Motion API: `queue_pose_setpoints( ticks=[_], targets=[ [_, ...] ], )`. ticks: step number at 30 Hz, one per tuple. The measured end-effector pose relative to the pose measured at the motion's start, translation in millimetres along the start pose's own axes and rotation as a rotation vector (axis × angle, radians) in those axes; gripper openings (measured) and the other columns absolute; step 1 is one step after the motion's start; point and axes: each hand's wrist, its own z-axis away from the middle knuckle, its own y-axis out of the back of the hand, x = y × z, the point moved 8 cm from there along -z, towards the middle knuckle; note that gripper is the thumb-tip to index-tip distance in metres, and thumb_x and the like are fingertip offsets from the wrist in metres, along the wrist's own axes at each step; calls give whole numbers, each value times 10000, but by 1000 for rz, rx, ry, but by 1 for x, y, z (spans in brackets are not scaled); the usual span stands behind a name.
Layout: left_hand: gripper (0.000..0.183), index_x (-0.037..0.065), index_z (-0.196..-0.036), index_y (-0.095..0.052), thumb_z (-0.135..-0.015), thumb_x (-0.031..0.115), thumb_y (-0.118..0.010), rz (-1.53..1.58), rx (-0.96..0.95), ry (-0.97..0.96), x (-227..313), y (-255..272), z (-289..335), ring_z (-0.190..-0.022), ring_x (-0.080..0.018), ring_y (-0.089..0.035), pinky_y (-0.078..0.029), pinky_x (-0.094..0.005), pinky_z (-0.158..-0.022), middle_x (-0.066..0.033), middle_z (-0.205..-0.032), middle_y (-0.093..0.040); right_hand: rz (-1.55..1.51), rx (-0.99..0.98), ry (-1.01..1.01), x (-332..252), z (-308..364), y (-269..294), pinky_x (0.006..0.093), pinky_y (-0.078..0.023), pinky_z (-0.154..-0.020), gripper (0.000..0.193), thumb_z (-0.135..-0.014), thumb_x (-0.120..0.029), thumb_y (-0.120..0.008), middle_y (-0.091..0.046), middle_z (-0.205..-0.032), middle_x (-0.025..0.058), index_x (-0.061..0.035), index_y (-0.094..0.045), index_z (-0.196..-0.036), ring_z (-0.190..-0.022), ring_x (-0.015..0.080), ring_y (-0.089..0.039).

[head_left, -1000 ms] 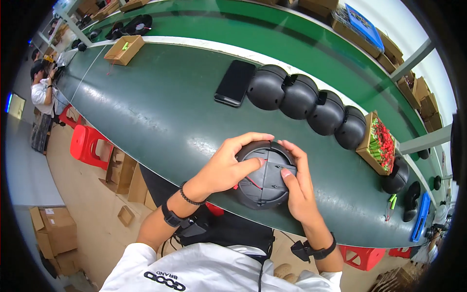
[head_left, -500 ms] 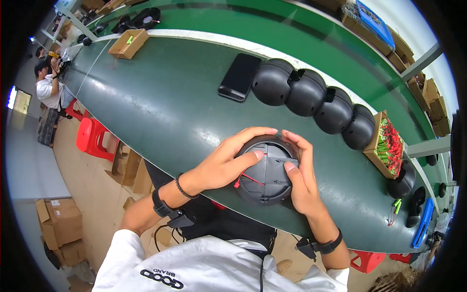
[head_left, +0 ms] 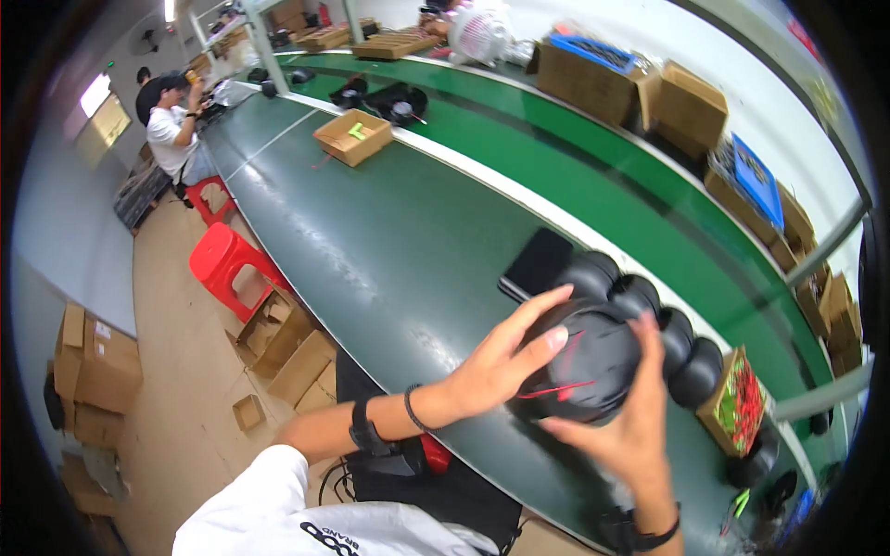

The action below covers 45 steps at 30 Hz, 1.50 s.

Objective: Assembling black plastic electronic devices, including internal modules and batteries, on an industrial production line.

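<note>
Both my hands hold a round black plastic housing (head_left: pixel 598 357), slightly blurred, with thin red wires across its open face. My left hand (head_left: pixel 501 361) grips its left side, the thumb resting on the rim. Around the right side curve the fingers of my right hand (head_left: pixel 630 426), thumb at the lower edge. Just beyond the housing stands a row of similar black domes (head_left: pixel 691 371), partly hidden by it. A black phone (head_left: pixel 538 262) lies at the left end of that row.
A cardboard tray (head_left: pixel 734 403) of green parts with red wires sits right of the domes. Farther left on the dark green table is a small open box (head_left: pixel 354 139). Beyond runs a green conveyor belt (head_left: pixel 519 130). A red stool (head_left: pixel 232 269) and a seated person (head_left: pixel 171 134) are left.
My hands have lifted the housing away from the table's near edge, forward and right toward the row of domes. The view has swung left, and the housing's face has tilted.
</note>
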Motion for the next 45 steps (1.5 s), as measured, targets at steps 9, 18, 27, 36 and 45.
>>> queue_pose_setpoints(
  ticks=[9, 18, 27, 36, 45],
  targets=[
    [471, -47, -1232, -555, -845, 132, -755, -1263, 898, -205, 24, 446, -170, -1161, -414, -649, -525, -489, -1056, -258, -1192, -656, 58, 142, -395, 247, -182, 108, 416, -496, -1140, 1320, -561, -351, -1054, -616, -1425, 275, 126, -353, -1573, -1290, 363, -651],
    [705, 11, -1275, -624, -736, 349, -930, -1830, 466, -15, -4, 587, -266, -1181, -443, -685, -550, -501, -1006, -241, -1233, -712, 271, 116, -222, 311, -200, 126, 479, -484, -1162, 1225, -552, -552, -1041, -620, -1390, 304, 98, -507, -1443, -1328, 416, -608],
    [986, -113, -1463, -407, -794, 360, -955, -1537, 620, -196, -41, 611, -315, -1310, -378, -580, -459, -417, -1128, -283, -1413, -544, 610, 212, -420, 158, -16, 278, 365, -612, -758, 196, -878, -124, -766, -781, -845, 149, 9, -736, -1018, -797, 234, -782],
    [1027, 29, -1589, -348, -774, 230, -940, -772, -57, -388, 45, 198, -109, -1441, -311, -481, -335, -415, -1252, -159, -1536, -470, 837, -194, -652, 208, 73, 177, 517, -619, -868, 173, -853, -48, -763, -768, -1000, 258, -22, -780, -1024, -983, 417, -772],
    [1126, 83, -1585, -297, -674, 63, -960, -323, -408, 72, -14, 4, 37, -1496, -296, -425, -301, -432, -1274, -164, -1577, -437, 770, 10, -671, 203, 68, 205, 496, -601, -907, 395, -736, -182, -880, -773, -1055, 231, -34, -714, -1063, -1016, 397, -757]
  ],
)
